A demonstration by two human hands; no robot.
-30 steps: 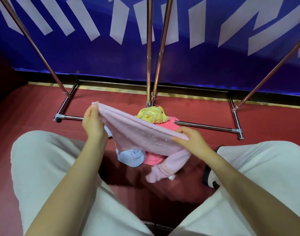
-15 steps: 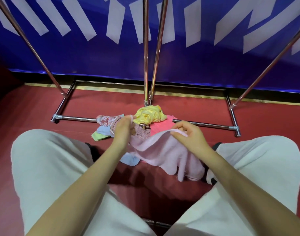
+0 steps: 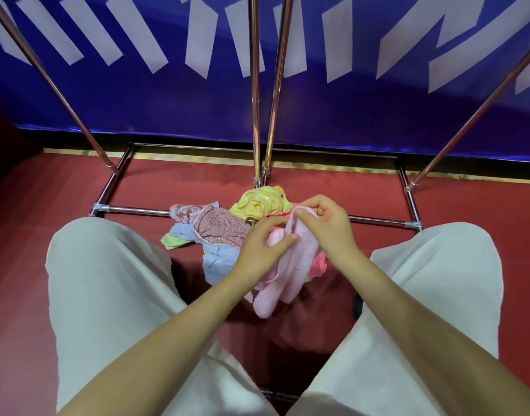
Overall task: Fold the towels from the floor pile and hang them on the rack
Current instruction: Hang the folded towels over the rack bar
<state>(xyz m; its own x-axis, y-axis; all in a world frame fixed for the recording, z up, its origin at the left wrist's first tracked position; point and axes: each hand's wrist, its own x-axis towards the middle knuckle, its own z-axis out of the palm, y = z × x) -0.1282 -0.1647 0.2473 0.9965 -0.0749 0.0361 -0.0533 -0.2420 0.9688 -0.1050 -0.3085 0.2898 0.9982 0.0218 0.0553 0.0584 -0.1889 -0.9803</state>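
A light pink towel (image 3: 290, 265) hangs doubled over between my two hands above the floor pile. My left hand (image 3: 262, 244) pinches its left side with thumb and fingers. My right hand (image 3: 329, 226) grips its upper edge, close against the left hand. Below lies the pile: a yellow towel (image 3: 260, 202), a speckled pink cloth (image 3: 221, 226), a blue towel (image 3: 218, 262), a green one (image 3: 175, 240) and a bright pink one (image 3: 319, 262). The metal rack (image 3: 256, 85) stands just behind the pile, with nothing on the bars that show.
The rack's base bar (image 3: 137, 210) runs across the red floor (image 3: 47, 205) under the pile. Slanted rack poles (image 3: 56, 85) rise left and right. A blue banner wall (image 3: 332, 115) closes the back. My knees in white trousers (image 3: 107, 280) flank the pile.
My hands have come together from a wide spread, bringing the pink towel's ends to meet so it hangs folded in half. The pile behind it has come into view.
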